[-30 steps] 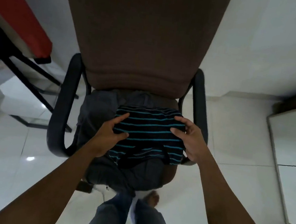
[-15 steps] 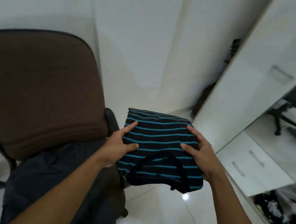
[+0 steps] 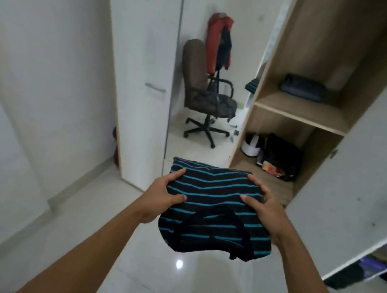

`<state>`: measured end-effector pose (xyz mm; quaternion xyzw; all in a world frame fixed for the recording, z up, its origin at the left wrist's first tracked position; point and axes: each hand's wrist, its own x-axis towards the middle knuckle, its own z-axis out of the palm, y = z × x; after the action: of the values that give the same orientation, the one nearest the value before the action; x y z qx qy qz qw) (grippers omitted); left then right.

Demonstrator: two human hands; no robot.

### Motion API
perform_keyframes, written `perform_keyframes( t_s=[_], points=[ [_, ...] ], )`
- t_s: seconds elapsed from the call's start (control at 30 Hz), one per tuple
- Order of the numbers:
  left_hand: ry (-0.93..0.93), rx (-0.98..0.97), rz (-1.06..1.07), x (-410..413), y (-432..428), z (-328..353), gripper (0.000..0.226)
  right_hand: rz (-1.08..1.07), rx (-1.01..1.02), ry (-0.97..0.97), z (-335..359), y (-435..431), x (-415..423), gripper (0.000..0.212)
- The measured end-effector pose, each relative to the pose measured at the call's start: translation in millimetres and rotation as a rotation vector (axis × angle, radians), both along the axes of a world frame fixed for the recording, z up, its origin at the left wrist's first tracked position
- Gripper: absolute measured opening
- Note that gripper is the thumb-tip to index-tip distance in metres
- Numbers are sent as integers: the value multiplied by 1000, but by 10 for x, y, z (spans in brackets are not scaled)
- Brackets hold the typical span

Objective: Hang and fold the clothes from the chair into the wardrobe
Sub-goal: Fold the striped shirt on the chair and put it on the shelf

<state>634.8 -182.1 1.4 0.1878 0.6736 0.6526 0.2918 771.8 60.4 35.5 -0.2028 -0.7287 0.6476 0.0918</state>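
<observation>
A folded black shirt with teal stripes (image 3: 215, 198) hangs in the air in front of me, collar toward me. My left hand (image 3: 164, 195) grips its left edge, thumb on top. My right hand (image 3: 264, 208) grips its right edge the same way. Ahead on the right is the open wardrobe (image 3: 298, 111) with wooden shelves. A dark folded garment (image 3: 302, 87) lies on its upper shelf. The brown chair (image 3: 196, 78) with dark clothes on its seat appears in a mirror panel ahead.
A white wardrobe door (image 3: 366, 169) stands open at the right. Closed white doors (image 3: 137, 77) with a handle fill the left. A black bag (image 3: 282, 155) and a white object (image 3: 250, 144) sit on the bottom shelf. Red clothing (image 3: 217, 41) hangs in the reflection. The floor is glossy white tile.
I have lifted the folded striped shirt off the chair and turned with it from the chair to face the open wardrobe. Both hands keep their hold.
</observation>
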Motion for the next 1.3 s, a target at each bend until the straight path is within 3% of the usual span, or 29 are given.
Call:
perform_keyframes(
  t_s=[0.3,0.53,0.8,0.97,1.1,1.17,1.3],
  points=[
    [124,16,-236,-733,2206,530,76,-316,79,96,447,1654,-86,55],
    [58,56,-314,-1845,3627,758,75,-422,123,114,712,2818,-939,54],
    [250,69,-320,-2847,4928,1333,72,-519,120,215,1101,3986,-1928,56],
    [149,15,-303,-3335,5699,1497,76,-491,165,141,1288,4727,-2480,57],
    [192,52,-252,-3626,6164,1463,75,-450,248,175,1260,5286,-2865,60],
    [244,42,-239,-3796,6377,1433,77,-451,193,208,1201,5551,-3055,62],
    [243,-199,-272,-4053,6640,1224,76,-388,76,-43,951,5884,-3343,64]
  ],
)
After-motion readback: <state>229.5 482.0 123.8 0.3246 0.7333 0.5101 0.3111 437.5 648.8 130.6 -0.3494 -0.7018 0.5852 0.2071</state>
